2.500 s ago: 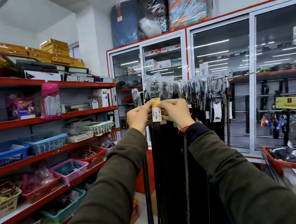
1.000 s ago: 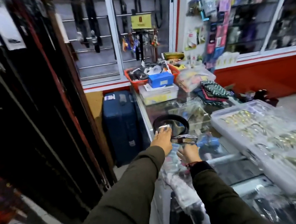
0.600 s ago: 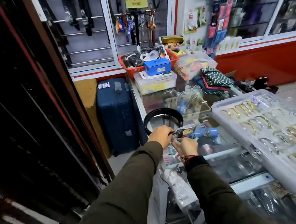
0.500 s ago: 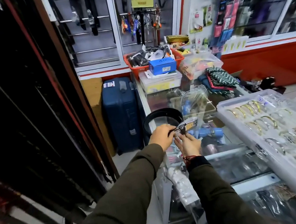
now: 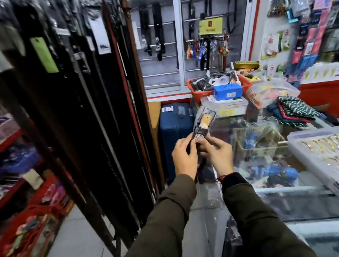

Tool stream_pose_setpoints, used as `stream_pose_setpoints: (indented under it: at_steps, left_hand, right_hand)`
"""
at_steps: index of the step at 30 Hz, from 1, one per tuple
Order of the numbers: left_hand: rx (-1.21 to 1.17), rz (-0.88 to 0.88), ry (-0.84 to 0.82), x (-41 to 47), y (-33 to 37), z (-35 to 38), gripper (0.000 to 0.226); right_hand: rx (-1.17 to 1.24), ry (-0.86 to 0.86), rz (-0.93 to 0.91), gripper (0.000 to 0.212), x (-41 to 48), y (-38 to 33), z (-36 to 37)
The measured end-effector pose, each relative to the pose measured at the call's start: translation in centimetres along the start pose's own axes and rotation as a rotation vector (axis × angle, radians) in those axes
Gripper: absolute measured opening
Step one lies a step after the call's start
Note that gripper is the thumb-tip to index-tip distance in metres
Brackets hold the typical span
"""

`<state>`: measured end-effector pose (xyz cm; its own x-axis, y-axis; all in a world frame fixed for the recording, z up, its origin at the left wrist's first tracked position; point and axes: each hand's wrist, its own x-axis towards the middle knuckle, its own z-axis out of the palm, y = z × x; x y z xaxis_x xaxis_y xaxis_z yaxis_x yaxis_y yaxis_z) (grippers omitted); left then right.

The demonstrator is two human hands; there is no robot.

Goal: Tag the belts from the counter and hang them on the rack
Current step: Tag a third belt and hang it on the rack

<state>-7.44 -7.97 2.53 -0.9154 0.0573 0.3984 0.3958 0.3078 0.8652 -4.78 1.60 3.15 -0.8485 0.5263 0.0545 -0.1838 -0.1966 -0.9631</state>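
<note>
Rack (image 5: 88, 108) fills the left half, packed with dark belts hanging full length, paper tags near their tops. Glass counter (image 5: 282, 204) on the right, cluttered: clear tray (image 5: 295, 142) of gold bangles at the right edge, folded green-patterned cloth (image 5: 297, 109) further back, red basket (image 5: 194, 91) at the far end with a blue box (image 5: 227, 91) in front of it. Blue suitcase (image 5: 176, 127) stands on the floor between rack and counter.

Both hands raised off the counter, close together, in front of the suitcase. Left hand (image 5: 184, 158) and right hand (image 5: 219, 154) both pinch the same belt (image 5: 204, 123) near its buckle end, fingers pressed on it from either side. Buckle end is in clear plastic wrap and points up and away; an orange-yellow tag shows inside the wrap. The strap's dark rest drops between the wrists, blurred. Red thread on the right wrist, olive sleeves on both arms.
</note>
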Motion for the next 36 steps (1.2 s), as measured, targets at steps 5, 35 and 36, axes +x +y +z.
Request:
stream_pose_setpoints:
  at_steps: [5, 35, 36]
  left_hand:
    - [-0.191, -0.007, 0.169, 1.1, 3.7, -4.9, 0.026]
    - [-0.453, 0.12, 0.338, 13.5, 21.6, -23.5, 0.023]
    - [-0.464, 0.107, 0.335, 13.4, 21.4, -23.4, 0.024]
  right_hand:
    - [-0.016, -0.162, -0.15, 0.017, -1.6, -4.8, 4.0]
    - [0.181, -0.466, -0.322, 0.036, -1.0, -26.1, 20.6]
    - [0.177, -0.474, -0.316, 0.035, -0.9, -25.9, 20.6]
